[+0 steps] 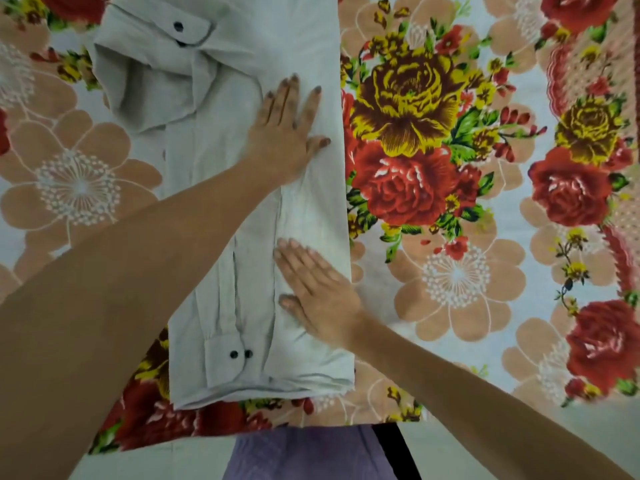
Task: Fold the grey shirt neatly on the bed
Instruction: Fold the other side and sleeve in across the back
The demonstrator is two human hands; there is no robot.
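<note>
Two hands of yours: left hand [280, 133] and right hand [318, 289], fingers straight, both pressed flat on the pale grey long-sleeved shirt [304, 216], folded into a long strip reaching the near edge of the floral-sheeted bed [485, 237].

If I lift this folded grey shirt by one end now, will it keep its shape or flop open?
Probably floppy: the grey shirt is thin, wrinkled cloth, so a lifted end would sag and unfold. Likely light. The sleeve cuff, only laid on top, may swing out.
</note>
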